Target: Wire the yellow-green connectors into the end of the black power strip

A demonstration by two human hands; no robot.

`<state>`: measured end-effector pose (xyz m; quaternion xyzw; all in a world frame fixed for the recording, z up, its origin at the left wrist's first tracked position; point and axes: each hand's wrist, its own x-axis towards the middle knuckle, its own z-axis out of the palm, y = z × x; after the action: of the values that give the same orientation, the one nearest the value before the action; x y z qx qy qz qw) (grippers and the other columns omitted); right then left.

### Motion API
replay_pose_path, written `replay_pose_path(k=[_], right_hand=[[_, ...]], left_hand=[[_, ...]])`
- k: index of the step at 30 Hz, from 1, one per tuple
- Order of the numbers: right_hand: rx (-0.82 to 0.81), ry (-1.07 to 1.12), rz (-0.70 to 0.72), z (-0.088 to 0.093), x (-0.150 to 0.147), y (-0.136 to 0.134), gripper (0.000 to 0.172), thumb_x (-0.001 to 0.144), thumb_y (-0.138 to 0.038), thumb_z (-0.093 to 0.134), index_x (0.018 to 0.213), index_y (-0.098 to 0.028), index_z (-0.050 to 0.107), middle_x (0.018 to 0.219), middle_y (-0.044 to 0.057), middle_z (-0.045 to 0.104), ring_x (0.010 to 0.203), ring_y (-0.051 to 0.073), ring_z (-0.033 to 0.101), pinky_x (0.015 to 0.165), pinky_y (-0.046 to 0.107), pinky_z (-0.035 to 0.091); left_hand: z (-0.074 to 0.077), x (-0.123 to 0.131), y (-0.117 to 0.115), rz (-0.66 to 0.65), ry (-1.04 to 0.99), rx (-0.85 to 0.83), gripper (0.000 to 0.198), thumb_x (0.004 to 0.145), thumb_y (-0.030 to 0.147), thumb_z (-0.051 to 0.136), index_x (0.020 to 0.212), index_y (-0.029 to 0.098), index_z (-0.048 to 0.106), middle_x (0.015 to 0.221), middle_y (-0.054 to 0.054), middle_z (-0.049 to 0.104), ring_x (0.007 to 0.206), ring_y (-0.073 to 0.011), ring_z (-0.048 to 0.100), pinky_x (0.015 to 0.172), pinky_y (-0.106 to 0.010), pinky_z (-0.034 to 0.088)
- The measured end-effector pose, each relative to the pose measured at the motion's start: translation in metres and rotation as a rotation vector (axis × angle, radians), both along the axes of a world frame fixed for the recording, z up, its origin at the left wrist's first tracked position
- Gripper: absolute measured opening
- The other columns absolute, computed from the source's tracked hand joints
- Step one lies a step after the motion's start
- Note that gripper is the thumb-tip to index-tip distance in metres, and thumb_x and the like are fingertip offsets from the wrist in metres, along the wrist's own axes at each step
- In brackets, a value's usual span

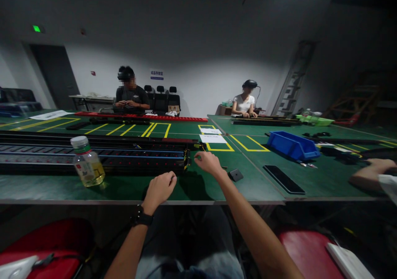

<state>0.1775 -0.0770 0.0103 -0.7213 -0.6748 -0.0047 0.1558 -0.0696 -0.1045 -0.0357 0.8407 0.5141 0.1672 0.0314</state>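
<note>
My left hand rests on the near edge of the green table, fingers curled closed; what it holds, if anything, I cannot make out. A black watch sits on that wrist. My right hand hovers just right of the end of a long black rail assembly, fingers pinched together on something too small to name. A small black square part lies right of that hand.
A bottle of yellow drink stands at the left. A black phone and a blue bin lie to the right. A co-worker's arm rests at far right. Two people sit across the table. Red stools flank my legs.
</note>
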Motion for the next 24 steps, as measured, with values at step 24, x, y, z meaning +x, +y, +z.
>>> replay_pose_path(k=[24], right_hand=[[-0.112,0.121,-0.141,-0.019,0.141,-0.002,0.048,0.084,-0.042,0.082,0.123,-0.015,0.072,0.107,0.011,0.079,0.091,0.023,0.075,0.073,0.026,0.053]], left_hand=[[0.001,0.0,-0.001,-0.019,-0.015,-0.009,0.028,0.106,0.034,0.038,0.103,0.026,0.065,0.103,-0.004,0.077,0.095,-0.0231,0.073,0.072,-0.03,0.045]])
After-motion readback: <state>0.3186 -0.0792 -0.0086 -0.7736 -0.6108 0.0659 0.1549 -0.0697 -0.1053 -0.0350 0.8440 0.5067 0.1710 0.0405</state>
